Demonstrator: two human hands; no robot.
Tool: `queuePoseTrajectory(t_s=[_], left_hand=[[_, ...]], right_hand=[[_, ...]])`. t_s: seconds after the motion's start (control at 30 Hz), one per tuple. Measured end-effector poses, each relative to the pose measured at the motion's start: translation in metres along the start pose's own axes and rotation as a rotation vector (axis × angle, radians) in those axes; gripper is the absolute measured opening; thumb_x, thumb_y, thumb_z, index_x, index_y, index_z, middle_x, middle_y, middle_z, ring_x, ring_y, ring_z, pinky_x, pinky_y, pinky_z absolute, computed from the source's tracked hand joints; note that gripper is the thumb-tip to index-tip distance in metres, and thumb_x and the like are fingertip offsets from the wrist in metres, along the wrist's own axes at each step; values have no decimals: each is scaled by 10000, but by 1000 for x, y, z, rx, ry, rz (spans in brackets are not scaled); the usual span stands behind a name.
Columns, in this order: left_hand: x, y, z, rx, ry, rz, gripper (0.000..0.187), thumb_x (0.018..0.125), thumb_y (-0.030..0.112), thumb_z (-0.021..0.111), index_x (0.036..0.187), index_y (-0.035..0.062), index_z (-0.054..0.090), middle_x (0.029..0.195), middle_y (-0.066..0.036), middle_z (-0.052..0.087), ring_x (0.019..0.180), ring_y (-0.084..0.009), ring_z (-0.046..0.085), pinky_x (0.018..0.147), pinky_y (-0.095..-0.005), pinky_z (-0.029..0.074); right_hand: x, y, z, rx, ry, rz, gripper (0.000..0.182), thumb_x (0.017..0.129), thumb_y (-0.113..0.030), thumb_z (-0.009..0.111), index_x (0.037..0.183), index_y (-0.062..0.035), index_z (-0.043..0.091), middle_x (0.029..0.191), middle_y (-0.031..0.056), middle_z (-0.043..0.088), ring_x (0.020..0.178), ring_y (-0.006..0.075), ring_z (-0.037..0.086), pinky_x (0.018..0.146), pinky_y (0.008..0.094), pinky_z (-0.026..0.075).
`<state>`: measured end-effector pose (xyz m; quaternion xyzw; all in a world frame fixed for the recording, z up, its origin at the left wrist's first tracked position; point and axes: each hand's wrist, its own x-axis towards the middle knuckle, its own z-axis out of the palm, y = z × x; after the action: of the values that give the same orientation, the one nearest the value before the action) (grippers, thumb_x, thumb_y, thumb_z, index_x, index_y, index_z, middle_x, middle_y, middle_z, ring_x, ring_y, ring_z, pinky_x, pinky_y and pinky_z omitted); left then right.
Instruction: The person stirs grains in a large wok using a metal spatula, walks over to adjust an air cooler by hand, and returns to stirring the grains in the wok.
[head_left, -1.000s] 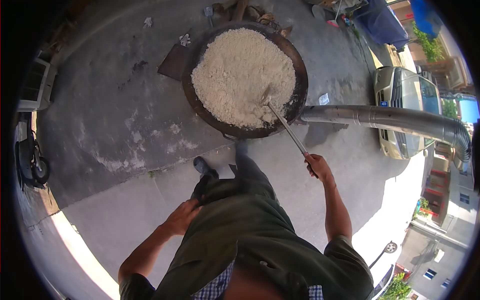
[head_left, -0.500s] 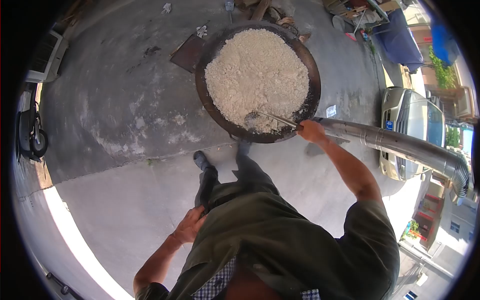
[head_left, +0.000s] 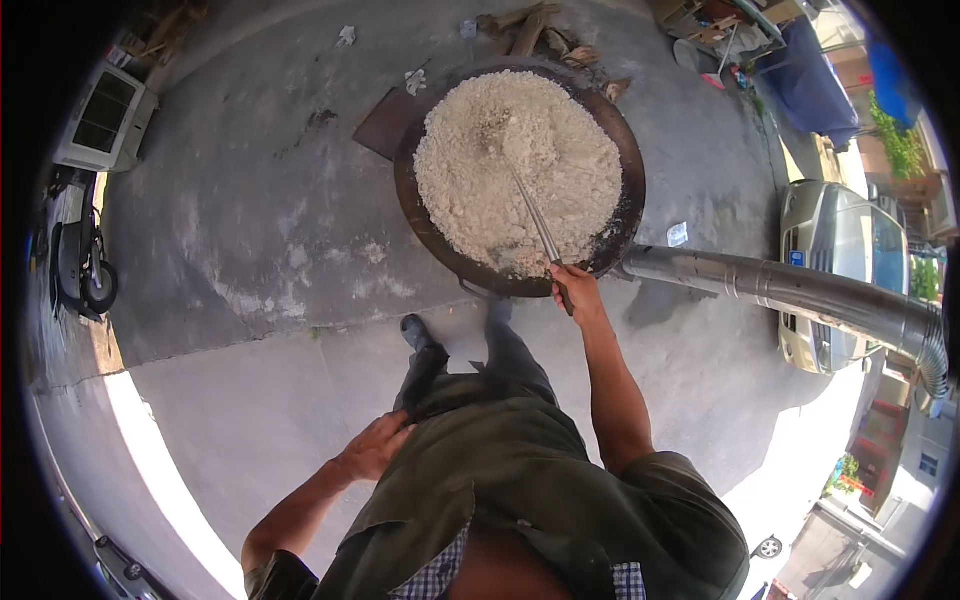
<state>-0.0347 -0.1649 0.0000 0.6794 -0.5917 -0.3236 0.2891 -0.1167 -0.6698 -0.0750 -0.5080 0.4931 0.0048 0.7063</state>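
Note:
A large round dark pan (head_left: 633,165) holds a heap of pale crumbly material (head_left: 570,150). My right hand (head_left: 575,289) is closed around the handle of a long metal tool (head_left: 537,215) at the pan's near edge. The tool reaches up across the heap, and its far end is buried in the material near the upper middle. My left hand (head_left: 376,446) rests flat against my hip at the dark clothing, its fingers partly spread, holding nothing that shows.
A thick metal pipe (head_left: 770,278) runs right from the pan, past a parked car (head_left: 835,270). Beyond the pan lie wood pieces (head_left: 530,32); a flat brown plate (head_left: 383,124) sits at its left. A motorbike (head_left: 85,260) stands far left.
My right hand has moved left and slightly down in view. The tool has swung from the near part of the heap to its upper middle. My left hand stays at my hip.

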Motion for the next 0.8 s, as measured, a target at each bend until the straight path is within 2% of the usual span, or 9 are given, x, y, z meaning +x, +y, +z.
queuePoseTrajectory(t_s=[0.1,0.2,0.33,0.4,0.5,0.6,0.7,0.8], left_hand=[[-8,-6,-13,-56,-56,-39,678,816,331,714,1374,12,499,1409,-286,450,1234,-434,514,1041,-473,447],[-20,-13,-28,-75,-91,-16,707,810,330,722,1393,19,470,1475,-271,413,1256,-427,496,1048,-477,440],[-50,-37,-29,-35,-193,38,745,801,342,733,1417,45,438,1548,-242,355,1273,-410,481,1042,-481,437],[-59,-42,-32,-112,-240,38,760,800,355,734,1430,59,430,1550,-241,350,1270,-408,481,1046,-481,433],[-67,-48,-28,-250,-323,12,783,794,369,736,1445,69,420,1522,-241,373,1268,-407,478,1056,-480,426],[-77,-35,-33,-260,-294,-26,808,785,372,737,1455,63,408,1463,-245,413,1268,-410,473,1064,-481,419],[-85,-20,-30,-239,-203,-41,803,783,361,735,1449,50,413,1407,-249,446,1259,-421,478,1062,-484,421],[-105,-26,-9,-182,-163,-42,776,789,345,730,1436,40,429,1391,-255,457,1246,-435,488,1058,-487,428]], right_hand=[[-37,18,-5,243,-10,112,358,976,-398,659,1096,-60,652,660,14,566,506,108,513,423,259,383],[-52,33,-6,509,-167,194,460,988,-528,590,1107,-85,634,678,8,564,529,113,520,450,257,400],[-39,17,20,471,-34,52,481,993,-559,560,999,-82,621,672,10,560,527,132,530,461,267,423],[-27,5,42,419,32,0,502,995,-570,547,952,-74,605,672,15,559,529,145,539,461,274,434],[0,36,47,313,117,170,556,987,-603,529,915,-55,583,685,35,564,523,174,550,451,308,447],[-49,87,71,220,122,216,583,983,-620,516,900,-45,566,679,50,554,514,195,553,438,340,448],[-113,131,81,170,64,298,555,985,-633,499,882,-88,524,638,21,507,501,176,519,443,329,425],[-154,135,72,161,27,343,554,986,-618,509,858,-79,533,629,31,511,487,177,523,421,328,412]])
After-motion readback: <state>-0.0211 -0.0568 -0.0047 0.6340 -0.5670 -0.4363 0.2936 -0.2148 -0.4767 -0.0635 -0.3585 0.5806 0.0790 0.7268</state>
